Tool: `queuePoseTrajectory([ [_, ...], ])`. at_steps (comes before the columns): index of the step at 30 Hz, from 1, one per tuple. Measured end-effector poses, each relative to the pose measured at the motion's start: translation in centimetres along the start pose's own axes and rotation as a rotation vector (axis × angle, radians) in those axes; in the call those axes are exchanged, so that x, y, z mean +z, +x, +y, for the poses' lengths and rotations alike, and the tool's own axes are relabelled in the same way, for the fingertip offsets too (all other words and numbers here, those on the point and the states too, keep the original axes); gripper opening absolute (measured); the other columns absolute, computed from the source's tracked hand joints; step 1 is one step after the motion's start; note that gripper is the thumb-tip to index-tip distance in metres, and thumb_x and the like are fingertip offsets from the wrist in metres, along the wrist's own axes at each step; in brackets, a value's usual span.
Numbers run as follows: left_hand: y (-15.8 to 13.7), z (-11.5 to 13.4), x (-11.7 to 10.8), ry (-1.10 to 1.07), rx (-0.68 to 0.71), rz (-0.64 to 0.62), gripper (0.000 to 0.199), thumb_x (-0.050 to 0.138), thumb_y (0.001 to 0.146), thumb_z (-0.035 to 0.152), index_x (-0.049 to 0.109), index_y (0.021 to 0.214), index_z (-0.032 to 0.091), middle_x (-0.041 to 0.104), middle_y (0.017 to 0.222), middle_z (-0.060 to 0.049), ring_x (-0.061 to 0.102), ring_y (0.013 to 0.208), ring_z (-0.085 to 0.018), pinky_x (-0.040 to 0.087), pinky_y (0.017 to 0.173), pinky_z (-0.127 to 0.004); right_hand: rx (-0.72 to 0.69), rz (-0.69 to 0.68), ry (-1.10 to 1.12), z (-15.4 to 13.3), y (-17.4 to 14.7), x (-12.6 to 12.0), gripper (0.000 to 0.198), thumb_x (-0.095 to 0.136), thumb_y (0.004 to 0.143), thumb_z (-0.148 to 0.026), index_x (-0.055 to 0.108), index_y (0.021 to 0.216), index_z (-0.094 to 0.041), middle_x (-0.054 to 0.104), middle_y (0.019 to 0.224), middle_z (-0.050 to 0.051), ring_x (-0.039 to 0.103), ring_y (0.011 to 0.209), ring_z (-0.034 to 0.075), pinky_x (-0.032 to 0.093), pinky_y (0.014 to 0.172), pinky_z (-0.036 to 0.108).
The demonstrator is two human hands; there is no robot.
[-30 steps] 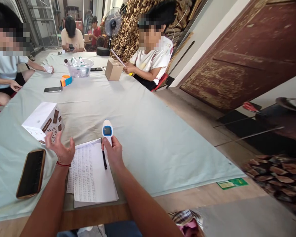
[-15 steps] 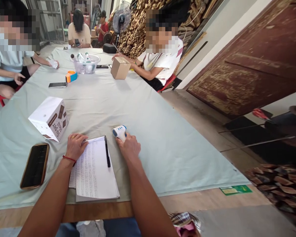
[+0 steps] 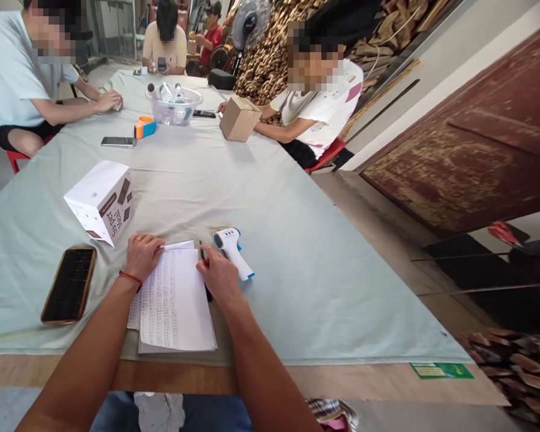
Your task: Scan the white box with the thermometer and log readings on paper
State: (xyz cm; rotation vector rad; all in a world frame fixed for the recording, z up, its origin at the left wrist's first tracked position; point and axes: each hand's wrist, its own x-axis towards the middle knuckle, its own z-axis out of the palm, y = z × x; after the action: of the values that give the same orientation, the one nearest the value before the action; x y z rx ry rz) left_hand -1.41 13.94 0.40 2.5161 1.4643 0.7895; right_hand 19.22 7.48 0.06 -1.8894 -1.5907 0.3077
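Note:
A stack of handwritten paper sheets (image 3: 180, 306) lies before me near the table's front edge. My left hand (image 3: 144, 259) is at its upper left corner, fingers closed on the sheets' edge. At the right edge of the stack, my right hand (image 3: 218, 270) bends over a black pen (image 3: 209, 294), its fingers closed around the pen's upper part. The palm hides much of the pen. A white and blue infrared thermometer (image 3: 234, 252) lies just right of that hand, untouched.
Left of the papers are a smartphone (image 3: 69, 285) and a white printed box (image 3: 101, 201). Farther off stand a plastic basin (image 3: 173, 111) of bottles, an orange-blue tape roll (image 3: 144, 128), another phone (image 3: 118, 141) and a cardboard box (image 3: 239, 120). Several people sit around the table.
My right hand has let go of the thermometer and moved left to the pen. The pen has shifted off the sheets to their right edge. My left hand stays at the papers.

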Motion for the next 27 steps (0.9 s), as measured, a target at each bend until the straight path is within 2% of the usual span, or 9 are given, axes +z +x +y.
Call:
queuePoseTrajectory([
  [4,0.0,-0.3,-0.2,0.024,-0.017,0.045,0.013,0.058,0.089,0.020,0.070,0.091,0.023,0.073,0.094,-0.004,0.060,0.100,-0.025,0.036,0.096,-0.044,-0.091,0.117,0.494,-0.3,0.1,-0.2,0.035,0.044,0.083,-0.028,0.072,0.103,-0.021,0.070,0.090,0.004,0.061,0.081,0.019,0.048,0.076,0.032],
  [7,0.0,-0.2,-0.3,0.051,-0.008,0.062,0.015,0.056,0.089,0.019,0.070,0.088,0.023,0.073,0.092,-0.004,0.059,0.099,-0.025,0.036,0.096,-0.045,-0.001,0.117,0.753,-0.8,0.0,0.0,0.034,0.046,0.084,-0.034,0.072,0.100,-0.019,0.067,0.081,0.002,0.059,0.074,0.016,0.047,0.074,0.031],
  [12,-0.1,0.2,0.0,0.051,0.034,0.084,0.015,0.056,0.088,0.016,0.070,0.085,0.022,0.072,0.093,-0.004,0.059,0.099,-0.024,0.039,0.093,-0.043,0.170,0.394,0.971,-1.1,0.4,0.3,0.038,0.052,0.080,-0.037,0.065,0.111,-0.020,0.062,0.088,0.002,0.057,0.082,0.016,0.048,0.081,0.033],
  [15,-0.3,0.4,0.4,0.014,0.085,0.058,0.011,0.060,0.086,0.018,0.069,0.084,0.022,0.070,0.096,-0.004,0.059,0.098,-0.023,0.040,0.094,-0.042,0.131,0.508,1.025,-1.0,0.6,0.2,0.046,0.060,0.077,-0.037,0.056,0.121,-0.025,0.058,0.099,0.002,0.057,0.089,0.014,0.047,0.088,0.034],
  [17,-0.4,0.4,0.7,-0.014,0.112,0.021,0.008,0.062,0.085,0.020,0.070,0.084,0.022,0.068,0.100,-0.005,0.059,0.097,-0.022,0.043,0.092,-0.041,0.090,0.536,1.010,-1.1,0.4,0.2,0.043,0.064,0.077,-0.038,0.055,0.117,-0.026,0.056,0.096,0.001,0.056,0.085,0.013,0.048,0.085,0.032],
  [19,-0.5,0.5,0.9,-0.035,0.126,-0.012,0.009,0.062,0.085,0.021,0.070,0.083,0.022,0.066,0.104,-0.006,0.059,0.095,-0.021,0.046,0.089,-0.039,0.061,0.511,0.983,-1.5,0.1,0.3,0.031,0.062,0.082,-0.043,0.057,0.105,-0.024,0.053,0.083,-0.001,0.053,0.073,0.011,0.047,0.074,0.029],
  [22,-0.6,0.6,1.1,-0.044,0.123,-0.032,0.010,0.062,0.085,0.023,0.071,0.083,0.022,0.063,0.105,-0.007,0.058,0.096,-0.022,0.047,0.088,-0.038,0.056,0.326,0.982,-2.6,-0.5,0.8,0.031,0.049,0.089,-0.049,0.059,0.095,-0.020,0.047,0.064,-0.004,0.046,0.058,0.011,0.042,0.059,0.026],
  [25,-0.6,0.8,1.1,-0.047,0.103,-0.036,0.009,0.062,0.085,0.023,0.071,0.083,0.022,0.062,0.104,-0.007,0.057,0.094,-0.022,0.048,0.088,-0.040,0.062,0.125,0.947,-3.4,-0.6,1.8,0.033,0.046,0.087,-0.046,0.062,0.096,-0.018,0.052,0.063,-0.002,0.050,0.058,0.013,0.044,0.059,0.028],
  [27,-0.6,1.0,1.0,-0.061,0.096,-0.044,0.008,0.064,0.084,0.024,0.072,0.085,0.023,0.062,0.103,-0.007,0.057,0.094,-0.022,0.048,0.088,-0.040,0.068,0.064,0.872,-3.4,-0.5,2.4,0.029,0.051,0.082,-0.043,0.063,0.091,-0.018,0.057,0.066,-0.001,0.053,0.060,0.013,0.046,0.061,0.029],
])
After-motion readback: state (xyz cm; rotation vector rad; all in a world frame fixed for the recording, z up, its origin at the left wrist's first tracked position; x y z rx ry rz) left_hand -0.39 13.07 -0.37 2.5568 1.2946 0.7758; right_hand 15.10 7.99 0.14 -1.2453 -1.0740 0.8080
